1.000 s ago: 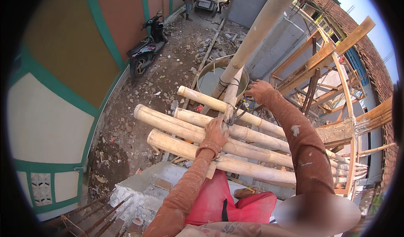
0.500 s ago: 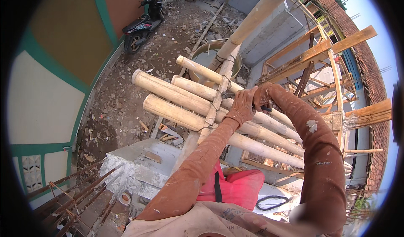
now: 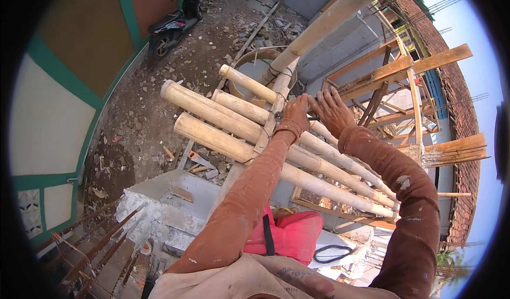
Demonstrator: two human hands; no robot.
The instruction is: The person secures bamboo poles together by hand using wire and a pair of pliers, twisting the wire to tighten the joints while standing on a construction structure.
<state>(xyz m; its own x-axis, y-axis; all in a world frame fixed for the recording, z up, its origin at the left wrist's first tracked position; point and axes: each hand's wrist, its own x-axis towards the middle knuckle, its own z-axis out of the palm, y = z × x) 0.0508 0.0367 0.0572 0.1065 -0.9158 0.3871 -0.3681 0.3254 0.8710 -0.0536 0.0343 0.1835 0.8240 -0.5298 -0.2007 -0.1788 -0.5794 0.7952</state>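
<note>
My left hand (image 3: 296,113) is closed at the bamboo lashing, with a short dark tool handle (image 3: 313,119) sticking out beside its fingers. The tool's kind is hidden by the hand. Close to its right, my right hand (image 3: 332,110) has its fingers apart; its thumb and nearest finger reach toward the left hand. Beneath both hands lie several bamboo poles (image 3: 231,142), side by side. A wooden crosspiece (image 3: 267,131) runs across them, bound with dark wire ties (image 3: 280,94). A thicker bamboo pole (image 3: 329,25) slants up from the crosspiece's far end.
A round tub (image 3: 244,68) holding liquid stands beyond the poles. A handsaw (image 3: 201,159) lies below them near a concrete ledge (image 3: 159,185). Rusty rebar (image 3: 101,246) juts out at lower left. Timber framing (image 3: 414,86) rises at right; a motorbike (image 3: 175,23) stands at the wall.
My right hand has come off the dark handle, its fingers now spread. The left hand stays closed near the crosspiece. The whole view has shifted slightly.
</note>
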